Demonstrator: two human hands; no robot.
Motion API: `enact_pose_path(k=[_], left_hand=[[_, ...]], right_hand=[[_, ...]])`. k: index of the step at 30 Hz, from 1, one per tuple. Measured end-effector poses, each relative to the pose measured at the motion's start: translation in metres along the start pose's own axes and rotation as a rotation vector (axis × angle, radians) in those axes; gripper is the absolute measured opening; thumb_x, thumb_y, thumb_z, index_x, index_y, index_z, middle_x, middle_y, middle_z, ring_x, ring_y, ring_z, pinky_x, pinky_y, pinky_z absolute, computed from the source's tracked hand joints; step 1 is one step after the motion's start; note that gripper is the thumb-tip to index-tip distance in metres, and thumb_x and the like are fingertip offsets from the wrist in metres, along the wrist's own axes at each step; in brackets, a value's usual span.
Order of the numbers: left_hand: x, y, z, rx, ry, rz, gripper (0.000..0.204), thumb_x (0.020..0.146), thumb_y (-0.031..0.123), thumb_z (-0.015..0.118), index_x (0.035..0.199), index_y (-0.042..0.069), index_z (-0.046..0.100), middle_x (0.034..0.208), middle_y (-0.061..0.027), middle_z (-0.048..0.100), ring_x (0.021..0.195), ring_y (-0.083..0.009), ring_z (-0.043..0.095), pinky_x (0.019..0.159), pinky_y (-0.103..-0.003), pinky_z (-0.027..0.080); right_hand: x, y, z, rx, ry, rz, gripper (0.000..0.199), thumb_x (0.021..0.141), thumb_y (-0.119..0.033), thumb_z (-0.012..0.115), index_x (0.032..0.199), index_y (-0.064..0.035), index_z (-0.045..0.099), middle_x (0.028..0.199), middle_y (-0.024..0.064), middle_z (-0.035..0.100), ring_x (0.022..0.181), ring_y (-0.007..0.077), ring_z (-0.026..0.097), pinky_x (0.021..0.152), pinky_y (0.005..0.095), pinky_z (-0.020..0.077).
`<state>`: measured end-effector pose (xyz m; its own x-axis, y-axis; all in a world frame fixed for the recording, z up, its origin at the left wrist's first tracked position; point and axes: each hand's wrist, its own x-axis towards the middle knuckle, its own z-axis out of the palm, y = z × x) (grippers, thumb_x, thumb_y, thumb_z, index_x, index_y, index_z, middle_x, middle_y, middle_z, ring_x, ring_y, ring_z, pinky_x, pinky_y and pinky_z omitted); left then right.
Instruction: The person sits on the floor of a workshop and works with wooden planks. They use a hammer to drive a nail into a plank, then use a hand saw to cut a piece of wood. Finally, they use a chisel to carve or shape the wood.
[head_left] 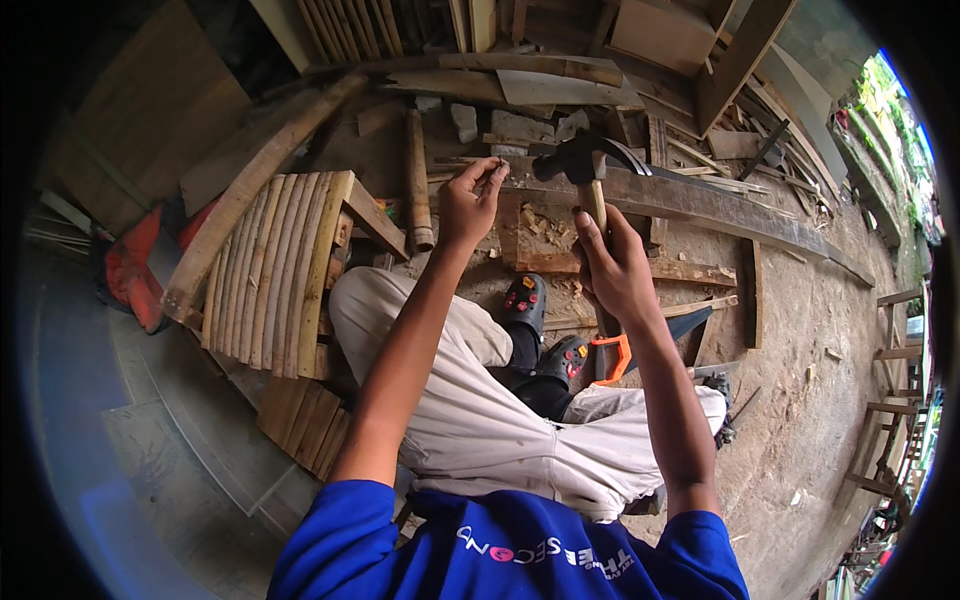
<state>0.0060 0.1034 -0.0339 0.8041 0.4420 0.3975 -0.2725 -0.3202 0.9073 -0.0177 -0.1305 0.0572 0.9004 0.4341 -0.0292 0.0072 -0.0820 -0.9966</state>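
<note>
While the person sat low on the dirt floor, both arms were stretched out over the knees toward a long plank.

Left hand: the left hand (470,200) had thumb and fingertips pinched narrowly together just above the plank (690,200); whatever they pinched was too small to make out, perhaps a nail.
Right hand: the right hand (612,268) was wrapped tightly around the wooden handle of a claw hammer (580,160), its dark head raised just beside the pinched fingers.
Plank: it lay across the ground ahead of the feet, dark and weathered, running off toward the right.
Progress: judging by the poised hammer and the pinching fingers, a fastening looked barely started; no driven nail heads could be made out on the plank.
Nearby: a slatted wooden panel (275,270) leaned at the left knee, and a handsaw with an orange handle (622,352) lay by the black sandals (527,303).
Surroundings: loose timber offcuts (520,128) were scattered beyond the plank.
</note>
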Motion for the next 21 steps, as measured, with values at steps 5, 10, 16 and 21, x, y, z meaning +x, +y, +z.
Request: enact_pose_path(k=[5,10,16,21], left_hand=[[0.0,-0.008,0.004,-0.002,0.055,0.055,0.025,0.097,0.021,0.07,0.108,-0.001,0.072,0.097,-0.0117,0.076,0.092,-0.0178,0.074,0.079,-0.03,0.055],[0.0,-0.002,0.0,0.045,0.035,0.059,0.023,0.097,0.019,0.071,0.107,-0.001,0.072,0.096,-0.0111,0.076,0.091,-0.0154,0.073,0.078,-0.029,0.054],[0.002,0.006,-0.005,-0.016,-0.05,-0.022,0.021,0.1,0.015,0.067,0.111,-0.003,0.071,0.101,-0.0066,0.076,0.094,-0.0096,0.07,0.083,-0.024,0.054],[0.016,0.002,-0.013,-0.257,-0.128,-0.09,0.017,0.101,0.016,0.066,0.107,0.0,0.072,0.099,-0.0062,0.076,0.094,-0.0108,0.07,0.088,-0.025,0.053]], right_hand=[[0.003,-0.002,0.003,-0.079,-0.003,0.023,0.038,0.106,-0.036,0.056,0.118,0.0006,0.057,0.073,0.0021,0.057,0.063,0.008,0.052,0.055,0.0287,0.0428],[0.012,-0.008,0.006,-0.163,0.018,-0.104,0.039,0.105,-0.035,0.057,0.114,0.0027,0.058,0.073,0.0101,0.059,0.066,0.0145,0.053,0.061,0.0344,0.0449],[0.022,-0.019,0.009,-0.238,0.006,-0.123,0.041,0.104,-0.036,0.058,0.113,0.004,0.059,0.074,0.0159,0.059,0.068,0.02,0.053,0.065,0.0371,0.0455],[0.024,-0.023,0.011,-0.22,0.007,-0.146,0.043,0.104,-0.037,0.058,0.114,0.0046,0.059,0.076,0.0174,0.061,0.068,0.0218,0.054,0.066,0.0389,0.0462]])
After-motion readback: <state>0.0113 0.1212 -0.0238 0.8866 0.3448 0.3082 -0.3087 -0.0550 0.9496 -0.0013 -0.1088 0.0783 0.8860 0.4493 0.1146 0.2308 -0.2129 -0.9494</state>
